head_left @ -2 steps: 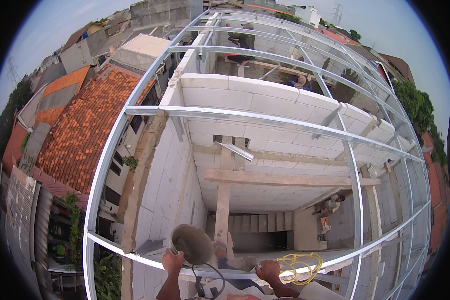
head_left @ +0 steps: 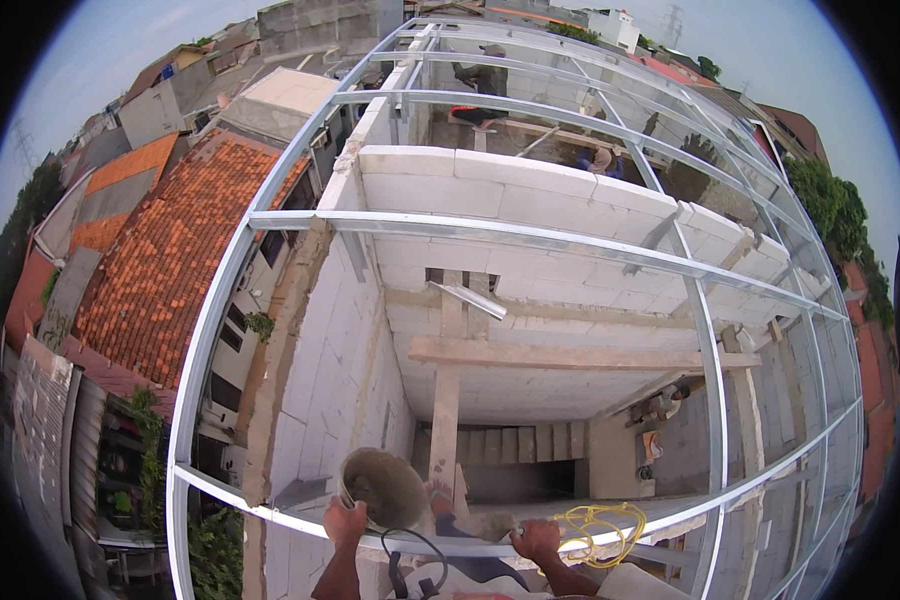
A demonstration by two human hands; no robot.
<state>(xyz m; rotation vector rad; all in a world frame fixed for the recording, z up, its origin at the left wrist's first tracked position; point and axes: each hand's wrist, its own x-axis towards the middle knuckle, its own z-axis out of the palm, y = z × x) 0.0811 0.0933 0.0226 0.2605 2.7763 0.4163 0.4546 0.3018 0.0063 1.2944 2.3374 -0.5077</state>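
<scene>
You're wearing this cam on your head, L one of the pair, & it's looking fwd and steeply down from up high, thru the metal frame [head_left: 711, 370]. Its fisheye lens is bending the bars toward the rim, w/ black filling the corners. Your L hand [head_left: 345, 520] & R hand [head_left: 537, 538] are showing fairly near, at btm ctr. Beyond, it's reaching down to the steps [head_left: 535, 442], much farther off, & taking in the tiled roof [head_left: 175, 260] on the L.
</scene>
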